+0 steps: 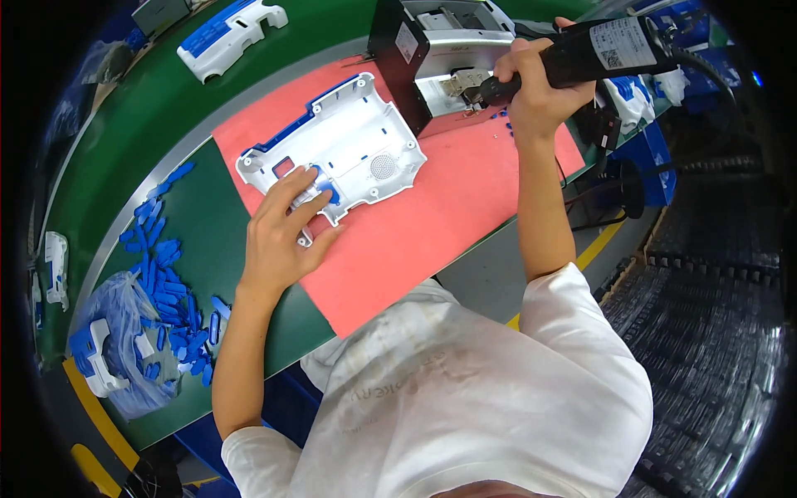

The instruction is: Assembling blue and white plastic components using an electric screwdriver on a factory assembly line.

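A white plastic housing [353, 137] with blue trim lies hollow side up on a pink mat [432, 224]. My left hand [286, 224] rests on its near left part, fingers stretched apart and thumb off to the side. The fingertips touch a blue piece [329, 184] set in the housing. In my right hand [535, 87] is a black electric screwdriver [594, 58], held almost level. Its tip points left into the front of a metal screw feeder [461, 50], where the contact point is too small to make out.
Several blue plastic strips [170, 290] lie loose left of the mat, beside a clear plastic bag [124, 332]. Beyond the metal rail, another white-and-blue housing [228, 37] sits on the green conveyor [108, 158]. A cable [714, 70] trails from the screwdriver.
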{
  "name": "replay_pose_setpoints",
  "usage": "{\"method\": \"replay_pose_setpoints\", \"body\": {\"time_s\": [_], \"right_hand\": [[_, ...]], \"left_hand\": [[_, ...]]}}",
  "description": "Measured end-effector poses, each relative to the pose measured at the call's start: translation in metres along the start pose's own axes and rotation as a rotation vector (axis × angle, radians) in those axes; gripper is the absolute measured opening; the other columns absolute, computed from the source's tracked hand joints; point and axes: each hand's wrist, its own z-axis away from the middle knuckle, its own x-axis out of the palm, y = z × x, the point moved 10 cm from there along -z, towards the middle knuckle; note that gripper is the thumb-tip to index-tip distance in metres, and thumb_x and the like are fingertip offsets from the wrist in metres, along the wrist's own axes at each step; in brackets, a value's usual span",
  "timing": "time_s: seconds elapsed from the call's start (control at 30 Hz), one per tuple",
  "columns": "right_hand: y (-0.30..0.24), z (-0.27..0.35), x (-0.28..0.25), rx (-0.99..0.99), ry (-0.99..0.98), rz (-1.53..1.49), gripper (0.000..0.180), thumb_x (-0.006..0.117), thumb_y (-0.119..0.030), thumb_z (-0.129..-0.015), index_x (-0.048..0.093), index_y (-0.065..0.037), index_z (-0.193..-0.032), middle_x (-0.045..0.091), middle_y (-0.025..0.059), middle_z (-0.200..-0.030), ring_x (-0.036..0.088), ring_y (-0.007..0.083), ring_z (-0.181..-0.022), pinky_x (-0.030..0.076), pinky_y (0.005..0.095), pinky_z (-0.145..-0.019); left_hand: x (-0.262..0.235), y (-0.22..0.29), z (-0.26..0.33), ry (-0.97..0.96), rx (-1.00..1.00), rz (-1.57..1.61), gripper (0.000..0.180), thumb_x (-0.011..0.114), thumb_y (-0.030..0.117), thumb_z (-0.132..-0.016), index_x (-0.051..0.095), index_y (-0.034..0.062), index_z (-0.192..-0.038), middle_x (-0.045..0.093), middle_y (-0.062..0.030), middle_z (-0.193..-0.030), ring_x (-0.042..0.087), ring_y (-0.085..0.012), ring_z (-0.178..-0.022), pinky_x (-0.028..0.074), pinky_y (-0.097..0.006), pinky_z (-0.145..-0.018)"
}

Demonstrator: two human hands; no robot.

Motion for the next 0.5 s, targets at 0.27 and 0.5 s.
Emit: {"method": "replay_pose_setpoints", "body": {"time_s": [0.27, 0.5], "right_hand": [[-0.033, 0.023, 0.034, 0.292, 0.041, -0.38, 0.048, 0.055, 0.015, -0.076, 0.039, 0.007, -0.121, 0.055, 0.0079, -0.061, 0.052, 0.0158, -0.045, 0.047, 0.0308, -0.048], [-0.074, 0.056, 0.144, 0.322, -0.166, -0.529, 0.046, 0.057, 0.013, -0.079, 0.04, 0.004, -0.121, 0.056, 0.0064, -0.063, 0.053, 0.0128, -0.047, 0.046, 0.0273, -0.048]], "left_hand": [[0.0, -0.001, 0.004, 0.009, -0.017, 0.003, 0.039, 0.082, 0.018, -0.066, 0.07, 0.0031, -0.1, 0.061, -0.0157, -0.122, 0.058, -0.0333, -0.115, 0.049, -0.041, -0.094], [-0.005, -0.002, 0.003, 0.054, -0.058, 0.105, 0.065, 0.079, 0.023, -0.07, 0.051, 0.0009, -0.125, 0.059, -0.0181, -0.121, 0.058, -0.0346, -0.111, 0.049, -0.04, -0.092]]}}
